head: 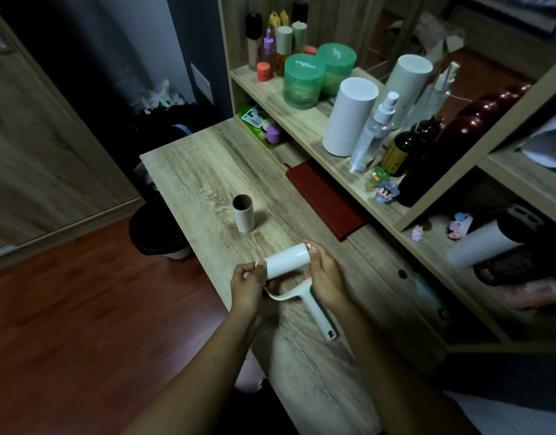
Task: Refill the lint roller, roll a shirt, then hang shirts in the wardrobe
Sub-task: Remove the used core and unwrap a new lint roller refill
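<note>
- At the near end of the wooden desk (pixel 192 171), about 6 o'clock in the view: lint roller (pixel 314 304), white plastic, held just above the desktop with a fresh white refill roll (pixel 287 262) between its fork arms.
- Left hand (pixel 247 285): fingers pinched together on the roll's left end and the frame arm there.
- Right hand (pixel 325 277): closed around the right end of the roll and the fork arm beside it.
- Handle: hangs free toward 5 o'clock, no hand on it.
- Handling, judged: light throughout; frame stiff but its thin arms look springy, so press at the roll's ends and not its middle. The outer sheet is likely tacky once exposed; the glossy surface may be slick until then. For rolling, the handle is the place to hold.
- Empty cardboard core (pixel 243 213): upright at 11 o'clock from the hands, well apart; light, easily knocked over.
- Two white cylinders (pixel 349 117) on the shelf at 1 o'clock: whether they are spare refills I cannot tell.
- Refill step: seemingly near its end.
</note>
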